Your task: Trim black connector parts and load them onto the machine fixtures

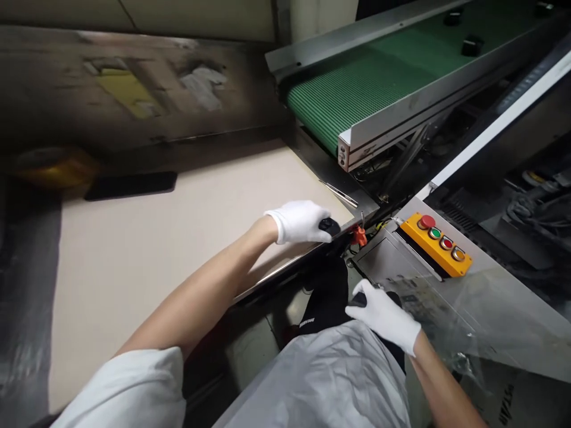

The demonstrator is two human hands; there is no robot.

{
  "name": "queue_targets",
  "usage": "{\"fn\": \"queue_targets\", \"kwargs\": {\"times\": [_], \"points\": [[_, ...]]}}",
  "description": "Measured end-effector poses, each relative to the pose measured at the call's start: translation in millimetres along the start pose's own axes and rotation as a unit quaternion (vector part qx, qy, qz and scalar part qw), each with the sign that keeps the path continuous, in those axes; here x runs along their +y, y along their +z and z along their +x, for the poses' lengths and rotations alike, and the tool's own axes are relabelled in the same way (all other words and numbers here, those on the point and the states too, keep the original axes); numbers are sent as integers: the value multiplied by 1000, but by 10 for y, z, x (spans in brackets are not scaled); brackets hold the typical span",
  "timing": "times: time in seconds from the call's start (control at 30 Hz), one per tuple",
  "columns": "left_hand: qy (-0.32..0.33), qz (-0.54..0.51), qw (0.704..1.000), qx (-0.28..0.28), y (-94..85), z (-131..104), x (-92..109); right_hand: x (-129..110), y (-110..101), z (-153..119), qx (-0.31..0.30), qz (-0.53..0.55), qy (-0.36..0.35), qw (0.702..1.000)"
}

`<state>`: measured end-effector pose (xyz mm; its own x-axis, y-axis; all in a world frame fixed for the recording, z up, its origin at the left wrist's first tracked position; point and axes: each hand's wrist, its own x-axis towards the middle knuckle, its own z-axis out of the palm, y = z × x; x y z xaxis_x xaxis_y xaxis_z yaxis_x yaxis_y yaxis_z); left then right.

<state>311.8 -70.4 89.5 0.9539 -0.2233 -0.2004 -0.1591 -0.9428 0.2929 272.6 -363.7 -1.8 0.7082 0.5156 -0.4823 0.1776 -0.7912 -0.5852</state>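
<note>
White-gloved, the left hand [301, 222] gripped 1 black piece [329, 226] over the edge of the table [29, 297]; from where I stood, the right hand [386, 315], clearly apart, held another black piece [357, 300] near the dark trousers [329, 291].

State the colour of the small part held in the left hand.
The small part in the left hand is black, best seen in the head view.

Black pieces [329, 226] in gloved hands [300, 222]
</note>
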Motion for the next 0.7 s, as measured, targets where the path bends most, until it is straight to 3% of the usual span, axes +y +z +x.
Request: {"fn": "queue_targets", "kwargs": {"times": [0.1, 0.2, 0.3, 0.4, 0.47, 0.57, 0.7], "points": [[-77, 19, 997, -7, 5, -112, -341, -408, -359, 314, 11, -112, -91, 989], [-113, 5, 993, -29, 43, -132, -569, -917, -736, 761, 40, -259, -175, 949], [-109, -21, 993, -37, 69, -84, -646, -1382, -973, 1185, 18, -384, -180, 905], [-94, -46, 994, -29, 77, -4, -653, -1697, -1059, 1480, -15, -446, -162, 880], [-92, -54, 994, -29, 86, 52, -660, -1781, -1062, 1602, -29, -452, -151, 879], [-83, -80, 993, -33, 118, 115, -685, -1704, -1017, 1685, -13, -414, -142, 899], [-72, -107, 991, -26, 173, 156, -722, -1397, -873, 1667, 88, -354, -165, 916]]}}
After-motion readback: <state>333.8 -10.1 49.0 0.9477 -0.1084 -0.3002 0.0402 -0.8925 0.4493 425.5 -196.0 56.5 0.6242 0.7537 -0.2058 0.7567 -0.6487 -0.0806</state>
